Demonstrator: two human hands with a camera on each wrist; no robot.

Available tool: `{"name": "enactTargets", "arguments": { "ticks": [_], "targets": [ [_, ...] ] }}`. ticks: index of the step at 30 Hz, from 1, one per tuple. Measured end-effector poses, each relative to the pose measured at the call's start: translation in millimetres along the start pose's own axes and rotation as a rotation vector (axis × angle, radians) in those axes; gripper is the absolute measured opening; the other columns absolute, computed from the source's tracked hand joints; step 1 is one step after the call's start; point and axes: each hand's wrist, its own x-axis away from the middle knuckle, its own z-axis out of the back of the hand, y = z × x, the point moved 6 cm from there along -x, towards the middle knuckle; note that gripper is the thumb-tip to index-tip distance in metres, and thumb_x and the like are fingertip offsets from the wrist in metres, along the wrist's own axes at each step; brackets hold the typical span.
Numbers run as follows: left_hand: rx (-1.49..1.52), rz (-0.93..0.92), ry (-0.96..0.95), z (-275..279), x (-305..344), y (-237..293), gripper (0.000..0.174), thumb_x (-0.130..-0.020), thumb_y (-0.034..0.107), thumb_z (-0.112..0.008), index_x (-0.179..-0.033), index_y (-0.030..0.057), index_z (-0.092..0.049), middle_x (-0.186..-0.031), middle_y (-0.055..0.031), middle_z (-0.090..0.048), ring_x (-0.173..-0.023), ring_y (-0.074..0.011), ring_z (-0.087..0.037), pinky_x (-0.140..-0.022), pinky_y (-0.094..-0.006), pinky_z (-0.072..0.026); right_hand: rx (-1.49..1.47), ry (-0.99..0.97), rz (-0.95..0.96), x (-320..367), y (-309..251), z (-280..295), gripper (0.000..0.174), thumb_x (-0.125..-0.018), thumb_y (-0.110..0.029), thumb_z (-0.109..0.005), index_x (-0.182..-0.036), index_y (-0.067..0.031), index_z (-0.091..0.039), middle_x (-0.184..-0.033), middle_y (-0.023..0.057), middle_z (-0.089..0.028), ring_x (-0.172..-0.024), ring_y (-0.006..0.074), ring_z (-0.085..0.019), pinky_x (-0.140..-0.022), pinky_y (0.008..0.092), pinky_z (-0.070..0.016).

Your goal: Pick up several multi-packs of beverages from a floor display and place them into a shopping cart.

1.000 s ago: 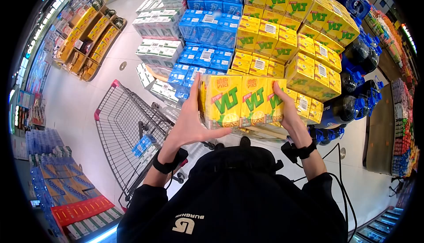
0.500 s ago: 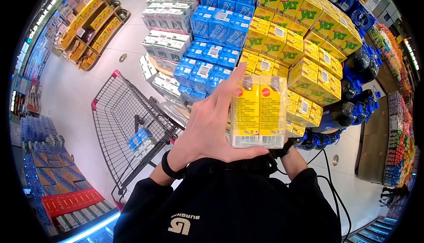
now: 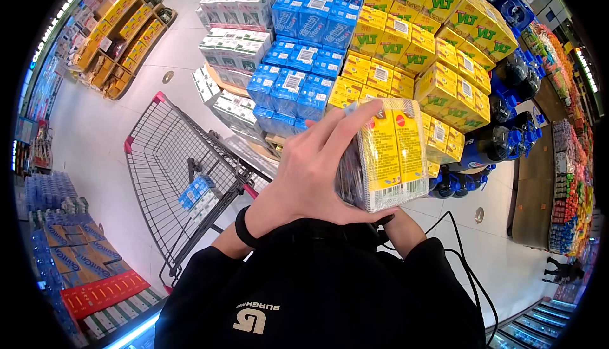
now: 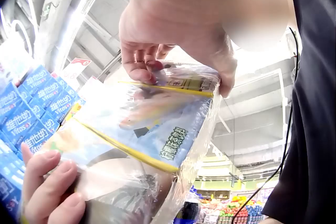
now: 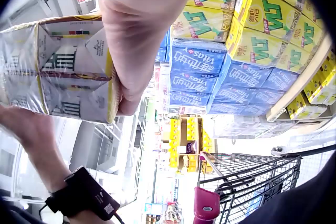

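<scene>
A clear-wrapped multipack of yellow drink cartons point(image 3: 393, 152) is held up before my chest, its printed narrow side facing up. Spread across it, my left hand point(image 3: 311, 165) grips the pack with fingers over one edge and thumb along the opposite one. In the head view my right hand is mostly hidden behind the pack. The left wrist view shows the curled fingers of my right hand point(image 4: 52, 187) at the pack's lower edge. From the right wrist view, carton ends point(image 5: 68, 66) appear under the film, with the right palm against them.
Ahead rise stacked yellow VLT packs point(image 3: 396, 35), blue Vitasoy packs point(image 3: 304, 57) and white packs point(image 3: 235, 48). To my left stands a shopping cart point(image 3: 174, 136) holding a blue pack point(image 3: 196, 190). Large dark bottles point(image 3: 491, 143) stand at right. A cable point(image 3: 463, 254) hangs beside my right arm.
The pack has turned from its VLT front to a printed narrow side, then shifted slightly right. My left hand has moved across it; the right has gone from its right end to behind it.
</scene>
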Motion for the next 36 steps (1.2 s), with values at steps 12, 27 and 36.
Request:
{"name": "enactTargets", "arguments": {
  "ticks": [12,27,36],
  "targets": [
    [-0.025,0.045,-0.022,10,12,-6,0.098,-0.055,0.043,-0.092,-0.135,0.0022,-0.054,-0.097,-0.0117,-0.057,-0.073,-0.0224,-0.060,-0.066,-0.0309,-0.0510,-0.073,-0.009,0.009,0,13,-2,0.072,-0.100,-0.059,-0.034,-0.151,-0.0075,-0.031,-0.149,0.0210,-0.040,-0.130,0.0337,-0.050,-0.106,0.0483,-0.0459],
    [0.699,0.832,0.129,10,109,-125,0.078,-0.089,0.026,-0.067,-0.151,0.0022,-0.026,-0.129,-0.0173,-0.046,-0.120,-0.0231,-0.047,-0.103,-0.0370,-0.0386,0.418,0.310,-0.150,-6,-26,23,0.059,-0.097,-0.043,-0.059,-0.136,-0.0012,-0.050,-0.128,0.0116,-0.062,-0.108,0.0165,-0.065,-0.090,0.0307,-0.0540],
    [0.867,1.106,0.226,0,129,-129,0.065,-0.090,0.020,-0.063,-0.143,0.0072,-0.026,-0.135,-0.0144,-0.047,-0.125,-0.0218,-0.050,-0.103,-0.0378,-0.0419,0.859,0.302,0.044,1,-46,6,0.065,-0.097,-0.051,-0.054,-0.136,-0.0007,-0.045,-0.126,0.0080,-0.057,-0.115,0.0149,-0.054,-0.091,0.0299,-0.0471]
  ]
}}
